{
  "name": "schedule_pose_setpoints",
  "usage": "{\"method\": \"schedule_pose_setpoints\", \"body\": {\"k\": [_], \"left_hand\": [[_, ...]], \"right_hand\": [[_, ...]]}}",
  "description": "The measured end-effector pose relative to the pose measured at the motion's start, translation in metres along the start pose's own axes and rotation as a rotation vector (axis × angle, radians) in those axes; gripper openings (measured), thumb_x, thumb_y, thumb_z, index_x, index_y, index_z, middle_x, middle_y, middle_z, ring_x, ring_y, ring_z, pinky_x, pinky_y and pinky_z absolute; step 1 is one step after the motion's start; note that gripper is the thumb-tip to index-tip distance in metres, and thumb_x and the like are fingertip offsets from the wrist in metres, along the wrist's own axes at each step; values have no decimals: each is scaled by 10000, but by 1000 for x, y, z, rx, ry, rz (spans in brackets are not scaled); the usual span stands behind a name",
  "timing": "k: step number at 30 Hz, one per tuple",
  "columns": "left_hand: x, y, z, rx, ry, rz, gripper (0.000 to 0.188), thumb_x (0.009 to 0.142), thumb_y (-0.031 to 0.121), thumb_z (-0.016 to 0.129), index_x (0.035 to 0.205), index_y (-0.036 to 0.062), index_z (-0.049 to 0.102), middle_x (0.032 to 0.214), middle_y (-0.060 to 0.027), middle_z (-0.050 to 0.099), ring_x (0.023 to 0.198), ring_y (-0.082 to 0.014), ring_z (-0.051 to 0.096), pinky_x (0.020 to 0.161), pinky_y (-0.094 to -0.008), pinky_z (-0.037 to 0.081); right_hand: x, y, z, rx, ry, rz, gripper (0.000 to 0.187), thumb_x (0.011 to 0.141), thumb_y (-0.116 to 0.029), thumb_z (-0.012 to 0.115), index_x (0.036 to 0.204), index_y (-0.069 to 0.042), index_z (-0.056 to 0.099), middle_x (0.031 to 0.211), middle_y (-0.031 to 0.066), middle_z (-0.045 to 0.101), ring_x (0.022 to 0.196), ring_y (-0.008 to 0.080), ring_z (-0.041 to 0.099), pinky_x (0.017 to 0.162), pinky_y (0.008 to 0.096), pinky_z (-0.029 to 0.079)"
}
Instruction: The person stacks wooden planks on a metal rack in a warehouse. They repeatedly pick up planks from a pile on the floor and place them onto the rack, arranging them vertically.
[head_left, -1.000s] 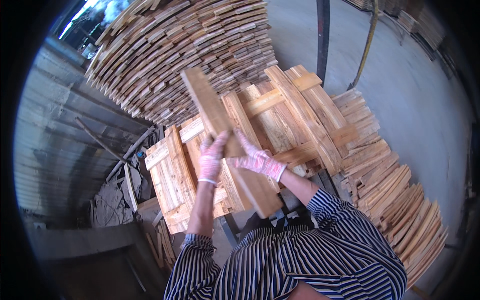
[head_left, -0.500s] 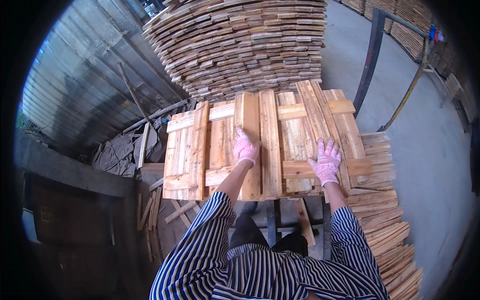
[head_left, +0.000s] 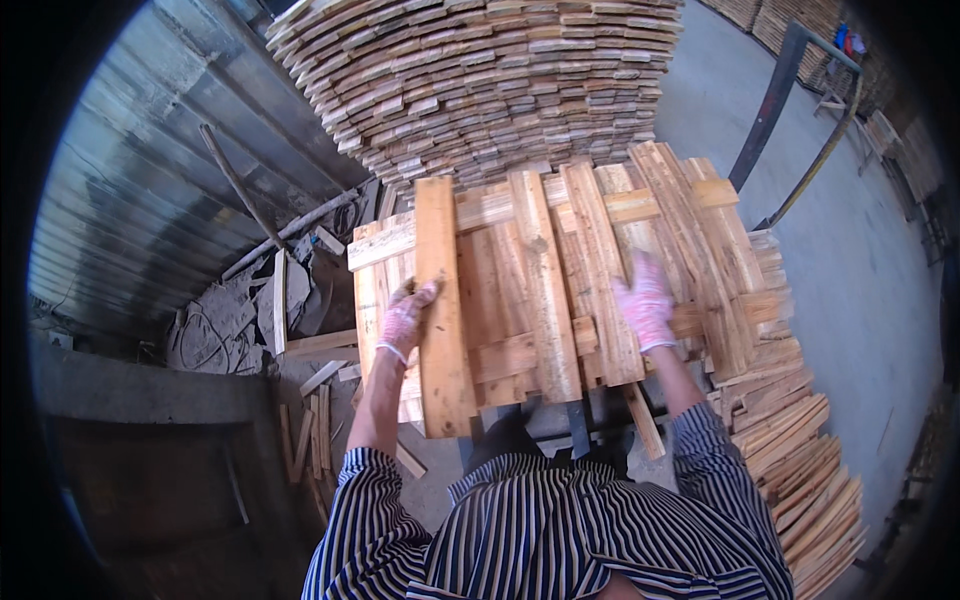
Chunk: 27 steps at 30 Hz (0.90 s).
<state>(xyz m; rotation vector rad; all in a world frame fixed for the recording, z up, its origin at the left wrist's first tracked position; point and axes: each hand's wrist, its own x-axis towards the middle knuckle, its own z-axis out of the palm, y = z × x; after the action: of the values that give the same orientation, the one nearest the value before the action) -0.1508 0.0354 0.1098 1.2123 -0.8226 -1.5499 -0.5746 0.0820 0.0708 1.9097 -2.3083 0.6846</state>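
Observation:
A wooden panel of pale boards (head_left: 490,260) lies in front of me, with crosswise slats running left to right under several loose lengthwise boards. My left hand (head_left: 405,318), in a pink-and-white glove, is closed on the left edge of a long wooden board (head_left: 440,350), whose near end juts past the panel. Over the right part of the panel is my right hand (head_left: 646,308), gloved alike and slightly blurred. Its fingers are stretched out beside the edge of another board (head_left: 602,270); contact is unclear. Between the hands rests a knotty board (head_left: 545,300).
A tall stack of planks (head_left: 480,90) rises behind the panel. More slats (head_left: 790,450) are piled at the right, beyond which stands a metal frame (head_left: 768,105). Corrugated sheeting (head_left: 130,180) and scrap wood (head_left: 310,430) are on the left.
My left hand has shifted left and down with the board, which now extends nearer to me. My right hand has moved slightly left and up. Middle boards are spaced differently.

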Motion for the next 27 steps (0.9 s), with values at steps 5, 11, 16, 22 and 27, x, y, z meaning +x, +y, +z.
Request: {"method": "schedule_pose_setpoints", "body": {"k": [5, 11, 16, 22, 27], "left_hand": [[19, -32, -203, 226, 174, -10, 479, 967, 124, 711, 1391, -27, 549, 1147, -81, 702, 994, -165, 675, 874, -288, 553], [37, -48, -199, 163, 108, -55, 693, 941, 7, 703, 1561, 37, 394, 1194, -61, 682, 998, -131, 648, 901, -256, 528], [18, -51, -222, 138, 193, -67, 676, 940, 19, 708, 1547, 25, 409, 1188, -72, 669, 998, -137, 644, 899, -254, 522], [18, -41, -212, 107, 189, -47, 681, 940, -26, 669, 1556, 1, 378, 1161, -88, 676, 973, -138, 654, 852, -242, 537], [25, -46, -219, 135, 196, -49, 634, 939, 12, 699, 1523, 42, 452, 1177, -68, 680, 982, -142, 659, 869, -257, 542]], "right_hand": [[-37, -222, 60, 696, -381, 18, 697, 934, -439, 667, 1521, -136, 445, 1393, 169, 625, 1202, 347, 646, 1028, 434, 500], [-61, -297, 130, 524, -806, 149, 837, 967, -412, 605, 1628, -99, 199, 1620, 215, 346, 1424, 378, 450, 1171, 428, 383], [-75, -345, 106, 518, -969, -19, 756, 980, -346, 597, 1610, -100, 259, 1603, 213, 373, 1465, 337, 391, 1183, 391, 377], [-36, -250, 82, -255, -256, -46, 765, 962, -536, 608, 1593, -215, 318, 1541, 226, 397, 1362, 374, 443, 1139, 575, 323], [-2, -211, 47, -116, -538, 295, 944, 837, -596, 722, 1596, -241, 286, 1369, 230, 512, 1239, 379, 543, 964, 522, 494]]}}
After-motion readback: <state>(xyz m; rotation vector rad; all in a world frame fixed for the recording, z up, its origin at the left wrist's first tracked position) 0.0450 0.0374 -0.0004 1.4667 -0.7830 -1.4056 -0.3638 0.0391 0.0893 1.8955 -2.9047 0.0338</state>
